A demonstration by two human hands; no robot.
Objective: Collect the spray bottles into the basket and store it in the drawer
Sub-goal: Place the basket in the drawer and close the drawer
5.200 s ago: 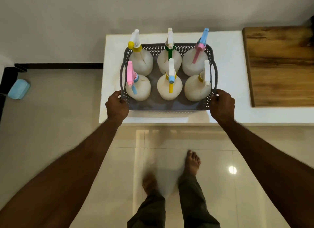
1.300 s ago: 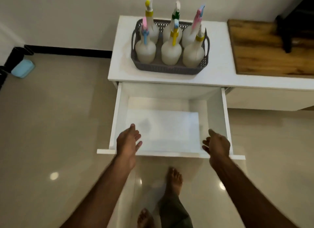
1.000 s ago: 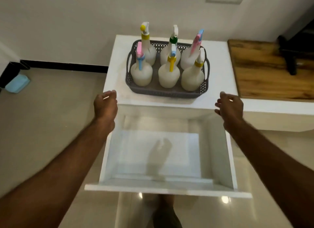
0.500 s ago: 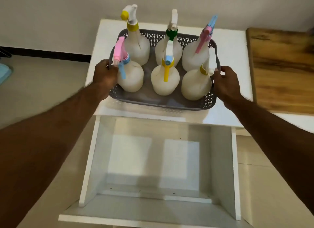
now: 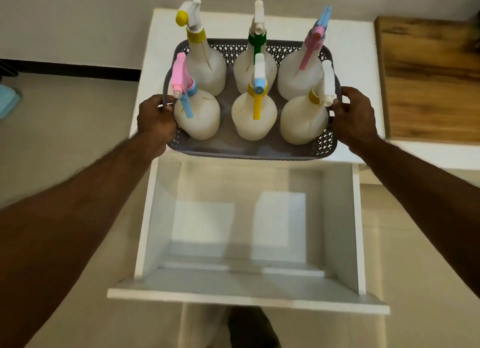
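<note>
A grey perforated basket holds several white spray bottles with coloured triggers, all upright. My left hand grips the basket's left handle and my right hand grips its right handle. The basket is at the front edge of the white cabinet top, its near wall overhanging the open white drawer. The drawer is pulled fully out below and has nothing inside. I cannot tell whether the basket still touches the cabinet top.
A wooden board lies on the counter to the right. A light blue object sits on the floor at far left. Beige tiled floor surrounds the drawer. My foot shows below the drawer front.
Both hands left the open drawer's front, rose to the basket and closed on its handles. Over the last half second the basket came toward me, to the cabinet's front edge.
</note>
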